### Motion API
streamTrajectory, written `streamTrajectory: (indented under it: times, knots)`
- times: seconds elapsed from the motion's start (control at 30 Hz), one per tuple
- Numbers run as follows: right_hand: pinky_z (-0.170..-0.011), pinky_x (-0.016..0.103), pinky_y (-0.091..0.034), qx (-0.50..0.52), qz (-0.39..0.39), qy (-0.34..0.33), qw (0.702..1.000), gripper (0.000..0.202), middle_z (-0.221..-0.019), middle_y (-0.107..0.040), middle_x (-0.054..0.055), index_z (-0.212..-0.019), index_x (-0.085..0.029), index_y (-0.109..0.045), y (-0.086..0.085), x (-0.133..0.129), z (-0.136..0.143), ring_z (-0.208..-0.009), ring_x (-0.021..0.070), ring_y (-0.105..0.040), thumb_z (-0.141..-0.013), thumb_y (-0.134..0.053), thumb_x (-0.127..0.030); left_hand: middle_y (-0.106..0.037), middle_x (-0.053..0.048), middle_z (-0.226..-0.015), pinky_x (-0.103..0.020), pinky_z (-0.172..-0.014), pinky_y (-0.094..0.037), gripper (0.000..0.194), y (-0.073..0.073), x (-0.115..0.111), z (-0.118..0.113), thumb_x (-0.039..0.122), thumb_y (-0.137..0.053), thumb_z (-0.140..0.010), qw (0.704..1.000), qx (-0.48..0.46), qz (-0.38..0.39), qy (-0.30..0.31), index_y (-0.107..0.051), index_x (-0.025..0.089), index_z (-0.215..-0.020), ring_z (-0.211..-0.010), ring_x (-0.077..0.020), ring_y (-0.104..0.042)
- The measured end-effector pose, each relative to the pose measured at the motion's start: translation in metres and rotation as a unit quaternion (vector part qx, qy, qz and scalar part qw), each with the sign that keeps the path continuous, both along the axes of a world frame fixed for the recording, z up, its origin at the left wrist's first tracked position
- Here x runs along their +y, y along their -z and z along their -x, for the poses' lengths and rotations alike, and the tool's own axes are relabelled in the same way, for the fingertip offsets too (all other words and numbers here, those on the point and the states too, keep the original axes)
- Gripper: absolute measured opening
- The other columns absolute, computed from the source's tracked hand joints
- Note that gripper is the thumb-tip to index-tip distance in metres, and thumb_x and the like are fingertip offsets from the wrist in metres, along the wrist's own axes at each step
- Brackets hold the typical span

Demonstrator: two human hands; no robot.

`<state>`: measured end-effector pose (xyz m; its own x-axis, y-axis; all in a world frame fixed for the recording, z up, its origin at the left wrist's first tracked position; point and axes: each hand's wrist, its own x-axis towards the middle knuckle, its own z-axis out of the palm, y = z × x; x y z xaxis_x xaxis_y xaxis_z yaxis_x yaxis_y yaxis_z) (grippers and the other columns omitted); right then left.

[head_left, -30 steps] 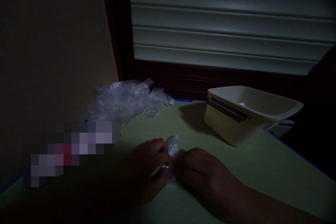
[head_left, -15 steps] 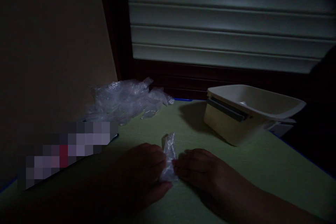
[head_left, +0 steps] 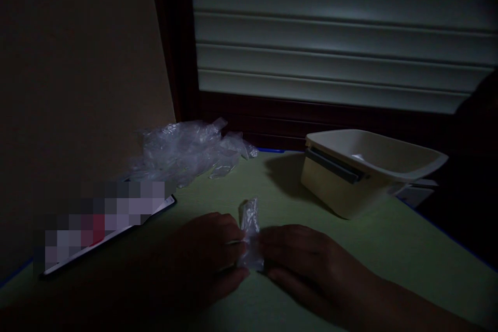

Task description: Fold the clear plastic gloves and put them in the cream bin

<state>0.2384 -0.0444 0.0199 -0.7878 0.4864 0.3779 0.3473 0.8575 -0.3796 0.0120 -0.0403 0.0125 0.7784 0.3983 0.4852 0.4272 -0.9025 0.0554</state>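
Observation:
A narrow, clear plastic bag (head_left: pixel 252 218), folded into a strip, lies lengthwise on the green tabletop between both hands. My left hand (head_left: pixel 212 249) is at its left edge, fingers bent with their tips on the plastic and the thumb near the lower corner. From the other side, my right hand (head_left: pixel 307 254) lies low over the table, fingers stretched toward the bag and touching its right edge, thumb apart below them. Dim light hides detail on the left hand.
A crumpled heap of clear plastic bags (head_left: pixel 182 148) sits at the back left against the wall. At the right stands a cream plastic bin (head_left: pixel 330 187) with a grey strip. A dark-edged flat object (head_left: pixel 136 220), mostly pixelated, lies left. Behind is a slatted panel (head_left: pixel 327 52).
My right thumb has come away from the fingers and now shows below them. Gaps have appeared between my left fingers. The bag stays in place; the view has tilted slightly.

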Motion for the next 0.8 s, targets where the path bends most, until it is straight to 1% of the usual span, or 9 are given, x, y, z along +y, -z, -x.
streamTrajectory:
  times: [0.1, 0.23, 0.3, 0.4, 0.5, 0.6, 0.7, 0.8]
  knots:
    - [-0.093, 0.028, -0.045, -0.035, 0.046, -0.013, 0.998, 0.029, -0.105, -0.066, 0.007, -0.114, -0.018, -0.059, -0.004, -0.003, 0.003, -0.104, 0.0167, -0.058, -0.088, -0.048, -0.013, -0.061, -0.006, -0.092, -0.032, -0.077, -0.045, 0.012, -0.002, -0.002, 0.000, 0.020, -0.053, -0.082, 1.000, 0.004, 0.001, 0.001, -0.052, 0.017, -0.093, -0.084, -0.0194, -0.056]
    - [-0.095, 0.025, -0.044, -0.033, 0.083, -0.015, 0.996, 0.036, -0.112, -0.064, 0.005, -0.118, -0.023, -0.058, -0.005, -0.004, 0.005, -0.103, 0.0145, -0.058, -0.087, -0.047, -0.009, -0.059, -0.010, -0.104, -0.034, -0.088, -0.042, 0.028, -0.004, -0.004, -0.002, 0.011, -0.053, -0.077, 1.000, -0.017, -0.016, 0.010, -0.047, 0.015, -0.104, -0.100, -0.0217, -0.052]
    - [-0.095, 0.025, -0.043, -0.024, 0.090, -0.013, 0.996, 0.034, -0.114, -0.063, 0.004, -0.116, -0.022, -0.059, -0.003, -0.003, 0.004, -0.104, 0.0138, -0.058, -0.087, -0.047, -0.009, -0.061, -0.009, -0.101, -0.033, -0.085, -0.044, 0.026, -0.004, -0.005, -0.004, 0.009, -0.051, -0.077, 1.000, -0.006, -0.015, 0.014, -0.048, 0.014, -0.102, -0.095, -0.0213, -0.054]
    - [-0.095, 0.024, -0.043, -0.015, 0.095, -0.010, 0.995, 0.029, -0.114, -0.063, 0.005, -0.113, -0.021, -0.061, -0.002, -0.002, 0.004, -0.105, 0.0130, -0.057, -0.088, -0.048, -0.012, -0.062, -0.007, -0.093, -0.030, -0.076, -0.047, 0.016, -0.003, -0.005, -0.004, 0.011, -0.048, -0.079, 1.000, 0.001, 0.017, 0.009, -0.052, 0.016, -0.094, -0.083, -0.0184, -0.057]
    - [-0.094, 0.024, -0.044, -0.016, 0.092, -0.011, 0.996, 0.027, -0.110, -0.064, 0.005, -0.112, -0.021, -0.061, 0.001, -0.001, 0.004, -0.105, 0.0127, -0.057, -0.090, -0.047, -0.014, -0.062, -0.006, -0.095, -0.028, -0.077, -0.047, 0.016, 0.001, -0.003, -0.001, 0.011, -0.048, -0.081, 0.999, -0.013, 0.044, 0.008, -0.053, 0.016, -0.095, -0.084, -0.0167, -0.056]
    - [-0.090, 0.026, -0.046, -0.015, 0.069, -0.001, 0.997, 0.022, -0.100, -0.066, 0.006, -0.105, -0.019, -0.063, 0.006, -0.001, 0.006, -0.100, 0.0145, -0.059, -0.091, -0.047, -0.017, -0.061, -0.005, -0.094, -0.026, -0.078, -0.047, 0.017, 0.004, 0.000, 0.001, 0.008, -0.050, -0.081, 0.998, -0.032, 0.046, 0.026, -0.053, 0.017, -0.096, -0.086, -0.0151, -0.056]
    - [-0.086, 0.027, -0.047, -0.014, 0.048, 0.003, 0.999, 0.023, -0.097, -0.067, 0.007, -0.103, -0.018, -0.062, 0.009, -0.001, 0.009, -0.095, 0.0158, -0.061, -0.090, -0.044, -0.013, -0.061, -0.004, -0.093, -0.024, -0.074, -0.048, 0.016, 0.005, 0.001, 0.002, 0.010, -0.054, -0.082, 0.997, -0.051, 0.043, 0.033, -0.052, 0.017, -0.096, -0.082, -0.0140, -0.057]
    - [-0.077, 0.027, -0.049, -0.011, 0.057, 0.019, 0.998, 0.025, -0.091, -0.067, 0.008, -0.100, -0.017, -0.062, 0.009, -0.001, 0.010, -0.084, 0.0161, -0.062, -0.088, -0.042, -0.009, -0.061, -0.004, -0.097, -0.025, -0.074, -0.047, 0.018, 0.006, 0.001, 0.002, 0.014, -0.057, -0.082, 0.995, -0.063, 0.067, 0.030, -0.052, 0.019, -0.098, -0.084, -0.0146, -0.057]
